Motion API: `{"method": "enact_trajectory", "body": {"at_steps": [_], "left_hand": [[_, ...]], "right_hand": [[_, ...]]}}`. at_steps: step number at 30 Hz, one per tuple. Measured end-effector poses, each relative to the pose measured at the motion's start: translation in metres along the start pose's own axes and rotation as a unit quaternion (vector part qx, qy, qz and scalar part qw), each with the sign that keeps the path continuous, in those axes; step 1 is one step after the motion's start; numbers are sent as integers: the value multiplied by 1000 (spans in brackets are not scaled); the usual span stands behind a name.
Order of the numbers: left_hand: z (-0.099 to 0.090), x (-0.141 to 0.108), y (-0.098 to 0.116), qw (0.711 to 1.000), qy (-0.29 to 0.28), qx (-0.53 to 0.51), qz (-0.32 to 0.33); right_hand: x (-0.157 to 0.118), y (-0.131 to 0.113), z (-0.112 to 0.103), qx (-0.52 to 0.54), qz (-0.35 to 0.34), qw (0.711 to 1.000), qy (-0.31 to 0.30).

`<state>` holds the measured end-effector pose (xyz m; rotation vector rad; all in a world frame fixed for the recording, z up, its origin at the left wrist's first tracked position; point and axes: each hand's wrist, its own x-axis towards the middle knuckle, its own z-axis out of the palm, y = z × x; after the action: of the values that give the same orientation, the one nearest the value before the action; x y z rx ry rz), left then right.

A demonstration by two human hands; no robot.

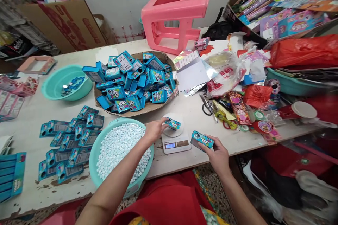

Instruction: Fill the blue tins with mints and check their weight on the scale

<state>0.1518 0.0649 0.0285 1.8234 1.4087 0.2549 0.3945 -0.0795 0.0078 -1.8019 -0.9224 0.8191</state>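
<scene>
Two boxes (pixel 202 141), front edge of our desk (pixel 169 165).
Left hand (pixel 155 129) pinches one over the scale (pixel 176 145); right hand (pixel 218 153) grips another.

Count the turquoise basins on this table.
3. The basin of white pieces is under the left forearm; the basin of blue pieces is farther left; the partly covered basin is at the right. Others may be hidden.

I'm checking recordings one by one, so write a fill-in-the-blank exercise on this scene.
1. The left hand holds a box coloured ____.
2. The basin of pale pieces stands to the ____ of the scale.
3. The plastic stool on its side is coloured ____.
4. The number of boxes in the right hand is ____.

Missing words: blue; left; pink; one.
</scene>
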Motion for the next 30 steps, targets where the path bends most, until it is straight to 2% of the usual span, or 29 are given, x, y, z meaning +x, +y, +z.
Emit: {"method": "enact_trajectory", "body": {"at_steps": [2,3,4,6,8,10,12,14,16,17,18,20,22,23,25,27,28,30], "left_hand": [[7,10,5,984,-32,174,26],[8,12,5,973,-45,225,33],[8,12,4,966,-50,251,39],[0,7,0,969,-20,244,32],[-13,-4,-6,987,44,155,-1],[-28,-21,-12,993,112,-13,-34],[-41,-41,-16,967,153,-197,-47],[-48,-61,-17,935,163,-313,-42],[-48,-80,-18,928,161,-336,-18],[-46,-88,-18,932,161,-326,-2],[-42,-96,-20,936,160,-313,12],[-35,-108,-25,934,169,-313,18],[-28,-117,-34,898,213,-383,-34],[-27,-121,-40,862,242,-439,-75],[-27,-126,-52,769,283,-555,-147],[-32,-128,-61,690,289,-638,-185],[-35,-128,-64,666,283,-662,-193],[-40,-125,-69,644,281,-679,-211]], "right_hand": [[5,1,11,10,-3,1000,-8],[9,1,19,13,-11,1000,-12],[13,1,28,16,-20,1000,-13],[24,1,49,20,-46,999,-14],[36,1,72,19,-75,997,-17],[47,0,93,13,-98,995,-29],[52,-6,107,-2,-118,992,-46],[48,-18,113,-31,-165,985,-42],[35,-34,114,-59,-236,969,-37],[26,-43,114,-67,-268,959,-56],[18,-52,115,-67,-289,950,-101],[1,-69,121,-60,-290,929,-224],[-13,-84,131,-61,-264,913,-306],[-17,-91,136,-65,-258,908,-323],[-25,-108,145,-72,-275,899,-333],[-31,-124,152,-78,-320,881,-339],[-33,-131,155,-86,-346,869,-343],[-37,-139,163,-119,-393,845,-343]]}}
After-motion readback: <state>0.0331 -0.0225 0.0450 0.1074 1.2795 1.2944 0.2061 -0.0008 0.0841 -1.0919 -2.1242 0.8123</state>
